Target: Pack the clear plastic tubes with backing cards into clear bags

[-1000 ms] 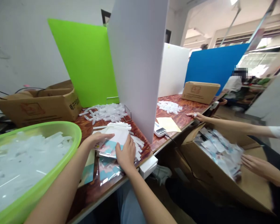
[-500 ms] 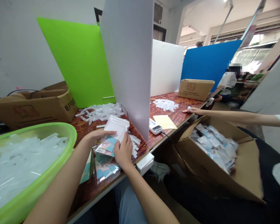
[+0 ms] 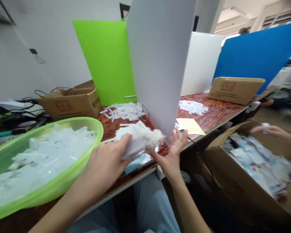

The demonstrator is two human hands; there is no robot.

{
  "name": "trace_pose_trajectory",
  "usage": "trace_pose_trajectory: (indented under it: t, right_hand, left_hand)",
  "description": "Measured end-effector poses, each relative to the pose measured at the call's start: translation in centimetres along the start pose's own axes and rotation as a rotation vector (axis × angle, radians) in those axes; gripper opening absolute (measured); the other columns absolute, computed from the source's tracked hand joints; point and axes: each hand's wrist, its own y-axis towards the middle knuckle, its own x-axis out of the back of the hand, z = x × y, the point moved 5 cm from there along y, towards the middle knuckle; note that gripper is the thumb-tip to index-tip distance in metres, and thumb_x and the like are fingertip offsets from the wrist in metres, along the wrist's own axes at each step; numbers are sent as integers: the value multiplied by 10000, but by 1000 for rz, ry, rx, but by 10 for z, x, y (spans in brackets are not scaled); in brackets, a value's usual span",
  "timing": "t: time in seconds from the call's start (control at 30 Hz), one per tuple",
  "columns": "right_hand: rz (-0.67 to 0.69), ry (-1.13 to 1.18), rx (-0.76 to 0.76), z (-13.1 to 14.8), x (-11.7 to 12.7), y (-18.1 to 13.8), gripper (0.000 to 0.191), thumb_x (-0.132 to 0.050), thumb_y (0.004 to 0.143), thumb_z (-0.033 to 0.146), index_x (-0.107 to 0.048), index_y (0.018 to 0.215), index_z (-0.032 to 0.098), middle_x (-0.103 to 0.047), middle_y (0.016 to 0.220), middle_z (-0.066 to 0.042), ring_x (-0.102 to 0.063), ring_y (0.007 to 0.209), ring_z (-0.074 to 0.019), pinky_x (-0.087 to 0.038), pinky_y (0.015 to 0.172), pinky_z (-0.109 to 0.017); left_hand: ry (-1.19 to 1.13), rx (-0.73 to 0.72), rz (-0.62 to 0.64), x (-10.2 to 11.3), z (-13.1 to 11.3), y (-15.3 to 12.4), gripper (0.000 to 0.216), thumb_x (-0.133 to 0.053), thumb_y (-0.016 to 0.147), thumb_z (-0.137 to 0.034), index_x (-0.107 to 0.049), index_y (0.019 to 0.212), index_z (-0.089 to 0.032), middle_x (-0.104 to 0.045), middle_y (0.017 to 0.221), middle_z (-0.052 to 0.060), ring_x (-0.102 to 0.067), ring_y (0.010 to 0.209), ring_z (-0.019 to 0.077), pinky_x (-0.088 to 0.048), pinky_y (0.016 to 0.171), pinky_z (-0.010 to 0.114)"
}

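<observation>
My left hand [image 3: 109,160] is closed on a clear plastic packet [image 3: 145,140], which is smeared by motion; its contents cannot be made out. At its far end is my right hand [image 3: 171,157], fingers spread and thumb close to the plastic. Whether that thumb touches it is unclear. Below lie glossy bags with pale blue printing [image 3: 138,161] at the table's front edge. Behind the packet, white flat pieces [image 3: 124,131] rest on the wood-patterned table, partly covered. A heap of translucent white plastic pieces [image 3: 126,111] sits farther back.
A green basin [image 3: 100,129] full of translucent plastic pieces stands at left. A grey divider [image 3: 160,64] rises ahead. On the right, an open carton [image 3: 218,142] holds filled packets, beside a co-worker's hand [image 3: 271,131]. A cable [image 3: 206,161] hangs from the table edge.
The view has swung left. Both hands were on a packet with a blue and pink card; now my left hand lifts clear plastic and my right hand has spread away. The co-worker's hand has left the table.
</observation>
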Motion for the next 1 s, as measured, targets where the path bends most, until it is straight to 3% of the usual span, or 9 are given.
trace_pose_trajectory:
  t: [0.1, 0.2, 0.3, 0.37, 0.47, 0.7, 0.87, 0.93, 1.0]
  right_hand:
    - [393, 32, 132, 17, 3, -6, 1303, -856, 584, 446, 40, 1516, 288, -232, 1552, -183, -275, 1424, -319, -334, 1092, -548]
    - [840, 199, 41, 16, -18, -26, 1282, -861, 567, 449, -27, 1525, 275, -370, 1495, -167, -363, 1382, -310, -354, 1077, -528]
    - [1077, 367, -108, 15, -42, -45, 769, -803, 659, 405, -492, 1335, 212, -666, 1123, -78, -636, 1037, -244, -515, 887, -383]
    - [1117, 389, -154, 21, -52, -49, 377, -770, 697, 363, -665, 1013, 186, -671, 841, -12, -634, 752, -180, -525, 684, -290]
    - [1114, 354, -96, 36, -60, -46, 147, -721, 740, 278, -656, 833, 184, -602, 720, 23, -549, 643, -137, -462, 606, -248]
    - [1090, 290, 95, 36, -84, -36, 221, -624, 800, 261, -660, 1010, 205, -673, 858, 2, -609, 769, -163, -494, 745, -288]
    - [1150, 318, 118, 21, -89, -42, 373, -643, 753, 210, -643, 1126, 200, -709, 1033, -42, -659, 933, -196, -500, 860, -304]
    - [1125, 311, 103, 20, -88, -41, 335, -650, 747, 199, -659, 1082, 198, -720, 980, -45, -669, 885, -192, -514, 822, -293]
    - [1097, 346, 100, 21, -87, -41, 294, -648, 764, 212, -667, 1057, 207, -728, 977, -50, -680, 885, -196, -522, 820, -299]
  left_hand:
    - [163, -153, 137, -9, 1, -37, 413, -592, 716, -229, -536, 1109, -340, -720, 899, 21, -680, 787, 318, -386, 589, 339]
    - [185, -221, 234, -22, 11, -56, 587, -584, 690, -143, -493, 1219, -382, -726, 931, -3, -691, 784, 300, -393, 583, 335]
    - [197, -227, 240, -29, 22, -66, 652, -538, 681, -88, -468, 1244, -409, -719, 919, -20, -688, 772, 287, -403, 590, 340]
    - [183, -241, 196, -25, 29, -71, 679, -506, 689, -74, -437, 1265, -427, -713, 948, -22, -685, 772, 275, -413, 598, 343]
    - [161, -264, 154, -14, 39, -75, 668, -521, 719, -109, -401, 1289, -435, -706, 928, -19, -678, 736, 264, -417, 583, 337]
    - [254, -261, -30, -13, 47, -75, 668, -537, 729, -87, -394, 1336, -326, -702, 995, 13, -674, 774, 224, -466, 601, 316]
    - [484, -356, -495, -17, 51, -119, 612, -603, 798, -151, -443, 1386, -204, -619, 1265, 86, -582, 1111, 281, -421, 946, 399]
    - [381, -302, -735, -21, 65, -145, 709, -754, 697, -175, -487, 1353, -215, -623, 1230, 92, -582, 1094, 274, -407, 997, 392]
    - [55, -75, -920, -33, 89, -163, 830, -870, 542, -194, -529, 1296, -260, -640, 1119, 55, -598, 1006, 232, -455, 956, 335]
